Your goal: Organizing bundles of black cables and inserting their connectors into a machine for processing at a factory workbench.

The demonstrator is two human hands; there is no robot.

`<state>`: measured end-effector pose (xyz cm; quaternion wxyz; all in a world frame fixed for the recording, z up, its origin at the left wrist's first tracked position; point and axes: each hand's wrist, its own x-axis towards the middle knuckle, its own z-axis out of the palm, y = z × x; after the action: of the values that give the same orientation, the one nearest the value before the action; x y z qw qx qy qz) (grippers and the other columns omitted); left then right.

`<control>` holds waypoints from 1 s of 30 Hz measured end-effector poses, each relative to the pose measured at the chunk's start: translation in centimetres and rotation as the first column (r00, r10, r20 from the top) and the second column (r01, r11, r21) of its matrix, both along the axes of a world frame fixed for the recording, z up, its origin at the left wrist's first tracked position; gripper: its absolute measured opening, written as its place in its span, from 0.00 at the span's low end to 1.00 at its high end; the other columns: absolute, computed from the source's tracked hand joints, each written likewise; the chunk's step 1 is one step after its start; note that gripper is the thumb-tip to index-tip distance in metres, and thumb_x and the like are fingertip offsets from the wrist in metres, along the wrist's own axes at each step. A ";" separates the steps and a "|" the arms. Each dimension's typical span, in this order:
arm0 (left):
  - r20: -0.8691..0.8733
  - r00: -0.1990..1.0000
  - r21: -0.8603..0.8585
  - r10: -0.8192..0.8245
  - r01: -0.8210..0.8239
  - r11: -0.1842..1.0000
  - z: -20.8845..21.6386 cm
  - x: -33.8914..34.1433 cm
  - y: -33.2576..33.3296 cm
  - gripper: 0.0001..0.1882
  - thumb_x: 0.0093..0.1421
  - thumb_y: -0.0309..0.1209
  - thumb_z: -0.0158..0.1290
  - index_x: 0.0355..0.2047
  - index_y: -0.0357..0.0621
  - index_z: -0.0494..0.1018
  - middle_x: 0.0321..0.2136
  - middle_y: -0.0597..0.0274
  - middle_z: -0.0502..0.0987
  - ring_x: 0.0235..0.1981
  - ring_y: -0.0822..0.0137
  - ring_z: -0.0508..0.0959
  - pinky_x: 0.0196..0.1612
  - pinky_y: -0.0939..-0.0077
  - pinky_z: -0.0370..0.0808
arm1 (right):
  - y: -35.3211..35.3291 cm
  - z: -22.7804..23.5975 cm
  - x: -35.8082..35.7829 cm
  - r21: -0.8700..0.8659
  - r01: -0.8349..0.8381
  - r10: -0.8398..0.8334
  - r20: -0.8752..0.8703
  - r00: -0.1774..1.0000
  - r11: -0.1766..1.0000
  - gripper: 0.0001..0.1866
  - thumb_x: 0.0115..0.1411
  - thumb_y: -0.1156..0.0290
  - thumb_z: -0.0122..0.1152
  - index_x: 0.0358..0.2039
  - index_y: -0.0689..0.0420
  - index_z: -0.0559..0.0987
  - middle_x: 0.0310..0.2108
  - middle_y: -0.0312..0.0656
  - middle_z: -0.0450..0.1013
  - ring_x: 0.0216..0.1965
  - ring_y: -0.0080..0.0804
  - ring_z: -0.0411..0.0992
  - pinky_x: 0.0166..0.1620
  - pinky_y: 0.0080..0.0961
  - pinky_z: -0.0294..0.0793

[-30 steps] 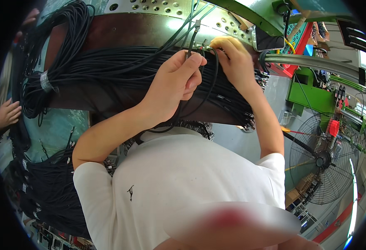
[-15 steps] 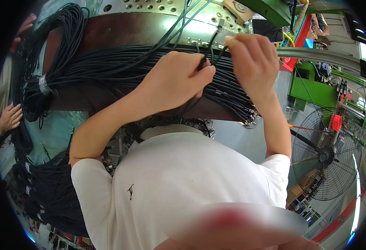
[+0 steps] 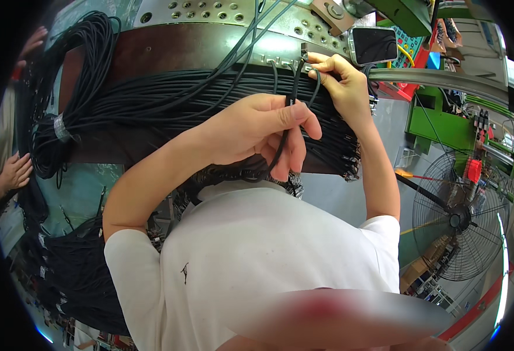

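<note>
Step in hand, as judged: seating one cable end into the metal plate (image 3: 222,17). Left hand (image 3: 257,131) closed narrow, pinching a single black cable (image 3: 281,137) between thumb and fingers. Right hand (image 3: 342,79) closed on the same cable's upper end, right at the plate's lower edge. Cable bundle (image 3: 169,102) lies across just behind both hands. Next move likely needs the plug lined up square, left hand feeding slack

A brown workbench (image 3: 152,52) is seen carrying a long bundle of black cables (image 3: 181,108) laid across it. Behind that bundle, a perforated metal plate (image 3: 222,11) is set on the bench. Left of the bundle, a coiled cable hank (image 3: 64,88) is hung over the bench's end.
</note>
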<state>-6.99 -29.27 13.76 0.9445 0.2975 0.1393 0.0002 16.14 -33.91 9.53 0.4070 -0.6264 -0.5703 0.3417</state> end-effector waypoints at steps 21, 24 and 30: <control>-0.019 0.992 -0.101 -0.125 0.123 0.987 1.3 2.2 0.4 0.23 0.72 0.42 0.36 0.38 0.32 0.71 0.19 0.51 0.77 0.14 0.65 0.77 0.20 0.78 0.76 | -0.3 2.1 -1.2 0.616 -0.277 -0.292 0.661 0.691 0.738 0.16 0.44 0.81 0.66 0.35 0.54 0.77 0.34 0.38 0.72 0.37 0.39 0.72 0.39 0.31 0.75; -0.086 0.954 0.360 -0.289 0.300 0.884 2.5 0.9 1.7 0.23 0.70 0.44 0.41 0.39 0.36 0.75 0.22 0.56 0.80 0.20 0.69 0.79 0.25 0.81 0.75 | -0.4 1.9 -0.4 0.668 -0.191 -0.356 0.590 0.724 0.720 0.14 0.43 0.84 0.65 0.32 0.56 0.77 0.32 0.38 0.73 0.35 0.39 0.72 0.39 0.31 0.75; 0.125 0.926 0.795 0.357 0.121 -0.595 -2.7 -0.2 5.8 0.14 0.55 0.26 0.57 0.43 0.51 0.77 0.41 0.66 0.71 0.43 0.62 0.71 0.44 0.70 0.73 | -1.3 0.7 0.6 0.473 -0.371 -0.112 0.723 0.681 0.799 0.13 0.44 0.84 0.63 0.32 0.58 0.77 0.34 0.40 0.74 0.38 0.40 0.74 0.40 0.32 0.75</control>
<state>-7.18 -23.47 11.10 0.1241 0.9421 0.2283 0.2120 16.75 -35.25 10.21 0.2953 -0.5066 -0.8044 -0.0956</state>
